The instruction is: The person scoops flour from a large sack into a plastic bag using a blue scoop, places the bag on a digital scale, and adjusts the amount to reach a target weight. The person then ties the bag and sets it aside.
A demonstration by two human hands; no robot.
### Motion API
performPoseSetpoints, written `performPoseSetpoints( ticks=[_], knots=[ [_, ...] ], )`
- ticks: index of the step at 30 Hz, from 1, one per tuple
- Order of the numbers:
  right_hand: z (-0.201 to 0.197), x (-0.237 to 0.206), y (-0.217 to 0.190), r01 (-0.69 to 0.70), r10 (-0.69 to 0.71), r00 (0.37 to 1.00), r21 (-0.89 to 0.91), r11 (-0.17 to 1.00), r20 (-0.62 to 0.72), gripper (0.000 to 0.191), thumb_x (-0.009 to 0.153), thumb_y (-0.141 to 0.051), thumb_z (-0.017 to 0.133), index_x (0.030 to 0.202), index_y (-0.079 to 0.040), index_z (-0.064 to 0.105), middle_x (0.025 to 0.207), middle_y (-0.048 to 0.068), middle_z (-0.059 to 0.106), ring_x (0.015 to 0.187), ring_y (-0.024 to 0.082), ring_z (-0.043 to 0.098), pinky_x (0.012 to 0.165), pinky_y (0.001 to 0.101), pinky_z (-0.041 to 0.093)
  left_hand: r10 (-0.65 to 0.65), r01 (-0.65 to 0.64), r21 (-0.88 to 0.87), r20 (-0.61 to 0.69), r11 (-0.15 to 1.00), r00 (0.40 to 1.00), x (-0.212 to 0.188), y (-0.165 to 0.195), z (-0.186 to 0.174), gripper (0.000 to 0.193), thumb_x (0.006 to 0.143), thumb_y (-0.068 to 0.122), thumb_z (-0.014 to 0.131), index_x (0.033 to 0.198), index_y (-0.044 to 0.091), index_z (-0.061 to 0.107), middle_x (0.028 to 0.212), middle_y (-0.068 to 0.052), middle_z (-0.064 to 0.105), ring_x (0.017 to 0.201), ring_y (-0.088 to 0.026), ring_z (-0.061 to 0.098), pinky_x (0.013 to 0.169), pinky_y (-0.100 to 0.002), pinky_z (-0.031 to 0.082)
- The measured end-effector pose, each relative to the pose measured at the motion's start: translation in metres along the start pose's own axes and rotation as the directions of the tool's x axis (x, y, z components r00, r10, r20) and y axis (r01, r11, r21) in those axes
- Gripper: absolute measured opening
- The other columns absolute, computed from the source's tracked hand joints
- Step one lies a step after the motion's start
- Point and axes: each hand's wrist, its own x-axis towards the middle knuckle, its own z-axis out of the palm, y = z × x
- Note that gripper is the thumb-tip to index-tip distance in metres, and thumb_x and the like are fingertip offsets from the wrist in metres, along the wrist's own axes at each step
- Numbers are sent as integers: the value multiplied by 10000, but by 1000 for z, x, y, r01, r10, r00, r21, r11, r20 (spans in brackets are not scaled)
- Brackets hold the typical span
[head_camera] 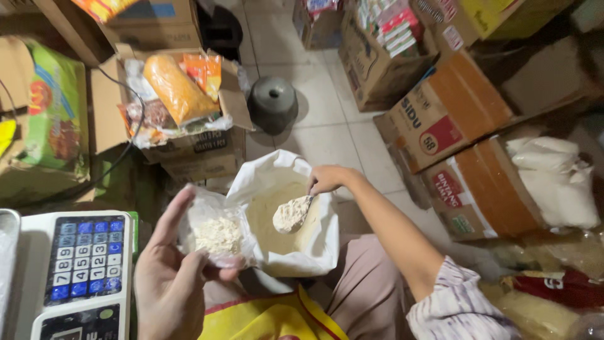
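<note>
My left hand (168, 277) holds a small clear plastic bag (216, 232) open, with a little pale powder in its bottom. My right hand (327, 178) grips the handle of a scoop (292, 214) heaped with the same pale powder. The scoop hangs over a large white sack (277, 189) of powder, just right of the small bag's mouth. The sack stands open on the floor between my knees.
A digital scale with a keypad (82, 264) sits at the lower left. Cardboard boxes of packaged goods (182, 107) stand behind the sack and along the right (453, 119). A dark round weight (272, 101) rests on the tiled floor. White filled bags (553, 179) lie at right.
</note>
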Motion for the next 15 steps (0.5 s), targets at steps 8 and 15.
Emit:
performPoseSetpoints(
  ticks=[8,15],
  knots=[
    [-145,-121,-80,36,-48,978,-65,997,-203,261,801,-242,738,1009,-103,810,902,95,808,793,190,745,740,317,567,-94,96,30,-57,995,994,17,-31,26,728,828,-160,349,1542,-15,353,1276,-244,626,756,-294,743,687,-342,640],
    [-208,-199,-171,62,-97,936,-113,992,-339,253,812,-231,724,1020,-111,803,909,80,805,836,177,754,778,307,566,-160,160,-44,-12,986,987,43,-65,37,739,819,-160,352,1542,-10,331,1262,-252,619,786,-302,750,709,-361,640]
  ],
)
